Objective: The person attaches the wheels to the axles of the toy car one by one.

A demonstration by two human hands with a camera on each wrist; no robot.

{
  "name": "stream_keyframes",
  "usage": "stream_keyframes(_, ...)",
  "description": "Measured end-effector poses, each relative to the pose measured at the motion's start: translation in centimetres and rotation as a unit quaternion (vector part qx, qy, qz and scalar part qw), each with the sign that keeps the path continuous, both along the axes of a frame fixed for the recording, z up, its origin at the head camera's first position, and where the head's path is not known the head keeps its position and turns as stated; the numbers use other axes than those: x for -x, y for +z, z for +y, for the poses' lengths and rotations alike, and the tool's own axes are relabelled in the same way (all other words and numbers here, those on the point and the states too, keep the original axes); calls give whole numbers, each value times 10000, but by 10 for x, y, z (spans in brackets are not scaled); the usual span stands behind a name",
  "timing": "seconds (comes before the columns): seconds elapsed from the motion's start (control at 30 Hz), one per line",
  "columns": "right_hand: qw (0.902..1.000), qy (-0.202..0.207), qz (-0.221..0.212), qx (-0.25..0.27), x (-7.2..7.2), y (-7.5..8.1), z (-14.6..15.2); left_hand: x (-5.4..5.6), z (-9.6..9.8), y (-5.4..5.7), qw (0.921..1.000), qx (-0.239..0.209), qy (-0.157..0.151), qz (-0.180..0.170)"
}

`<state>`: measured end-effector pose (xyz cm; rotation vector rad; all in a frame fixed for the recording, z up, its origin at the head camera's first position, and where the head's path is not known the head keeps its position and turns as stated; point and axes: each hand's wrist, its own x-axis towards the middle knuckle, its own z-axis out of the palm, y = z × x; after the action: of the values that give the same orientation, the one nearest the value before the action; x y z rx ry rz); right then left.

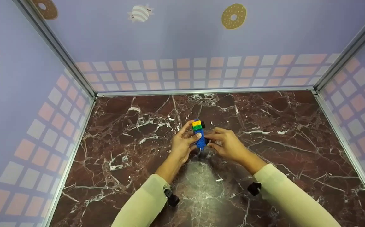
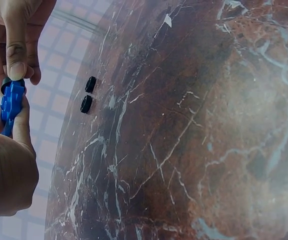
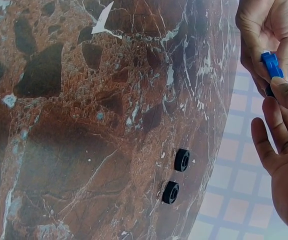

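Observation:
A toy car (image 1: 200,138) made of building blocks has a long blue base, with a green brick (image 1: 197,127) and a yellow brick (image 1: 197,123) stacked at its far end. My left hand (image 1: 180,143) holds it above the table, thumb across the blue top and fingers around the left side. One black wheel (image 1: 203,125) sits at the far right corner of the car. At the near right side, my right hand (image 1: 228,144) pinches another black wheel (image 3: 269,91) against the blue base (image 2: 11,105). Fingers partly cover that wheel.
Two loose black wheels, one (image 3: 182,160) beside the other (image 3: 171,192), stand on the dark red marbled table (image 1: 132,189). Purple panels (image 1: 182,41) with metal edge strips enclose the back and both sides. Small cameras are strapped at both wrists.

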<state>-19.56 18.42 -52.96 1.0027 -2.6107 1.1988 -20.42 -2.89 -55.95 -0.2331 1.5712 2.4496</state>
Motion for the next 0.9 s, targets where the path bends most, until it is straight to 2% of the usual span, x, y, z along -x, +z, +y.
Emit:
stream_keyframes(0.4, 10000, 9, 86, 30, 1, 1, -1, 0, 2, 3, 10000, -64, 62, 0)
stream_keyframes(0.7, 10000, -33, 23, -5, 0, 2, -1, 0, 1, 4, 9999, 137, 59, 34)
stream_keyframes(0.9, 9999, -46, 128, 23, 1, 0, -2, 0, 1, 4, 9997, 241, 23, 52)
